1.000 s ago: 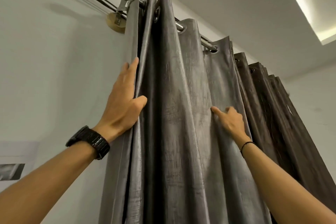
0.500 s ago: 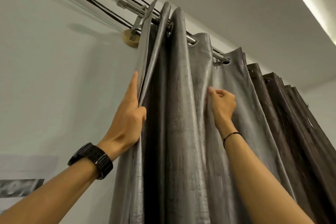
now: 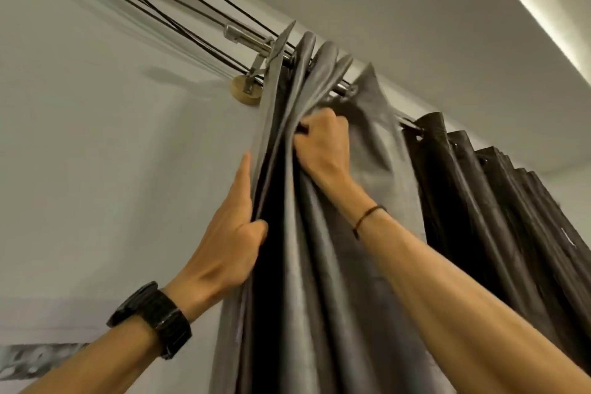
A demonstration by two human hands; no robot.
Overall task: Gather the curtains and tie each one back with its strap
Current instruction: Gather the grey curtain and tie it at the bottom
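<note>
A grey eyelet curtain point(image 3: 323, 281) hangs from a metal rod point(image 3: 252, 41) near the ceiling, its folds bunched toward the left end. My left hand point(image 3: 230, 240), with a black watch on the wrist, pinches the curtain's left edge between thumb and fingers, the index finger stretched up along it. My right hand point(image 3: 323, 144) is fisted around several upper folds just below the rod. A darker curtain point(image 3: 499, 217) hangs in tight pleats further right on the same rod. No strap is visible.
A pale wall point(image 3: 96, 153) fills the left side. A round wooden bracket mount point(image 3: 246, 89) fixes the rod to it, and black cables point(image 3: 153, 0) run along the wall top. A lit ceiling strip point(image 3: 543, 9) glows at the upper right.
My right hand has moved left and up, from flat on a fold to a fist pulling the folds toward the left edge. The eyelets have slid closer together. My left hand kept hold of the edge.
</note>
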